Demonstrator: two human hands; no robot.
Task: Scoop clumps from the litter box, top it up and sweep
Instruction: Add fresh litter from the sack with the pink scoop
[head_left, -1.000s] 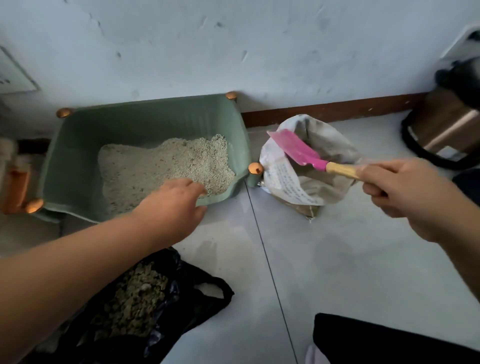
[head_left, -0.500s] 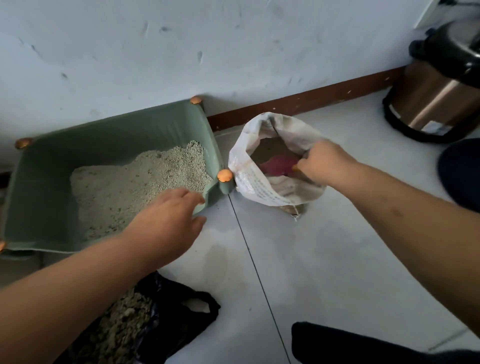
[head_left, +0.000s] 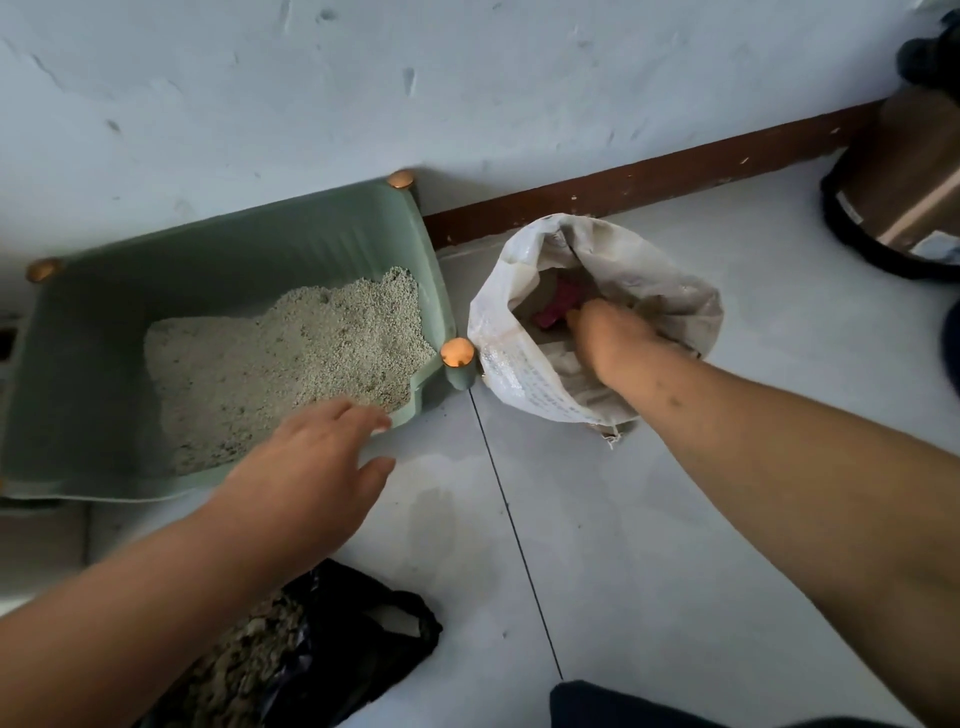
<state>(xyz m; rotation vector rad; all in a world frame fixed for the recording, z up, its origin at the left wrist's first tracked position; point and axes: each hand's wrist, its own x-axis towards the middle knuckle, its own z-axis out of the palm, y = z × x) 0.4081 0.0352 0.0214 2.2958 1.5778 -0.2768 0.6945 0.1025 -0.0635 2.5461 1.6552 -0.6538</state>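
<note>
Left of frame: green litter box (head_left: 104, 364) is sitting against the wall, pale litter (head_left: 291, 353) banked toward its right end. Same lie as half a second ago.

Lower left: black plastic bag (head_left: 358, 639) is lying open on the floor tiles (head_left: 649, 519), brownish clumps (head_left: 244, 654) showing in its mouth.

Left of centre: left hand (head_left: 311, 467) is reaching over the near rim of the box, palm down, fingers relaxed and slightly spread, holding nothing. They are lying straighter than a moment ago. Contact with the rim: cannot tell.

Centre right: white woven sack (head_left: 519, 374) is standing just beside the box's right front corner post, mouth rolled open. Right hand (head_left: 608, 338) is working deeper inside it than half a second ago, when it was only at the mouth. Fingers are curling down round the handle of the pink scoop (head_left: 558, 306). The handle itself is hidden, and only part of the pink blade is showing past the knuckles. A second ago the scoop was being held in the air above the sack.

Upper right: a metal cooker (head_left: 904, 192) is standing on the floor, now cut by the frame edge.
</note>
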